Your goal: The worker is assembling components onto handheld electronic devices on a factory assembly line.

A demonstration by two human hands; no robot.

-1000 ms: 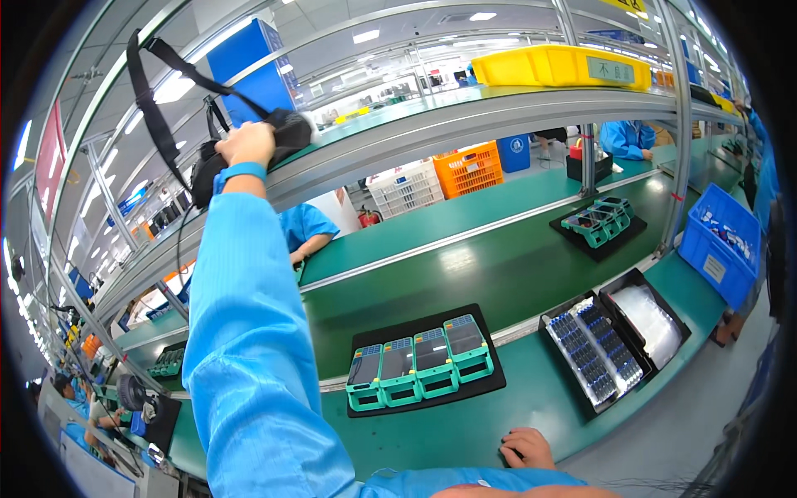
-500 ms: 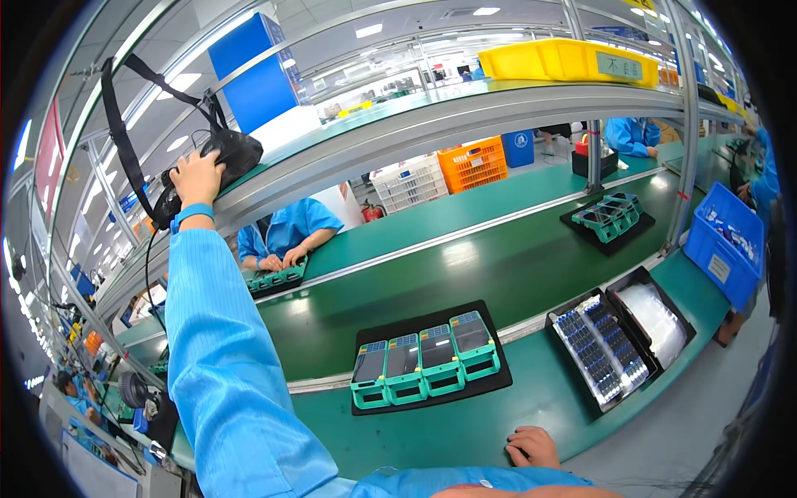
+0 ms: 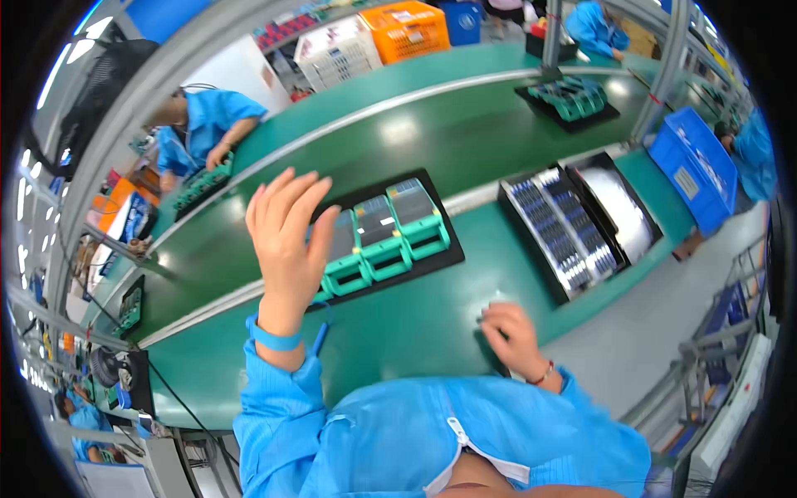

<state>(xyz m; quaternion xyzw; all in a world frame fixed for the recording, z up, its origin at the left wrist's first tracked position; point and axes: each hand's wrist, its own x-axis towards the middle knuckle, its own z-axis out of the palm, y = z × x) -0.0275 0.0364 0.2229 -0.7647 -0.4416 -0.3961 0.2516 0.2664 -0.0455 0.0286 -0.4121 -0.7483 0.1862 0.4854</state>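
My left hand (image 3: 286, 228) is raised, fingers spread and nothing in it, in front of the left end of a black mat (image 3: 452, 249). A blue band circles its wrist, and a thin blue piece (image 3: 320, 339) shows beside it. On the mat stands a row of handheld devices (image 3: 378, 220) with dark screens in green frames; my hand partly covers the leftmost. My right hand (image 3: 510, 336) is low over the near part of the green bench (image 3: 398, 332). Its fingers are slightly bent, with the thumb apart, and nothing shows in them.
Right of the mat lie a black tray (image 3: 564, 224) of dark strips and another black tray (image 3: 618, 203) with clear sheets. A blue bin (image 3: 696, 170) stands beyond. Across the dark green belt (image 3: 332, 158), a co-worker (image 3: 199, 133) handles a green frame. Metal posts (image 3: 664, 75) rise beside the bench.
My left hand has let go of the black bag on the upper shelf and come down toward the devices. The view has tilted downward, and my right hand has opened somewhat.
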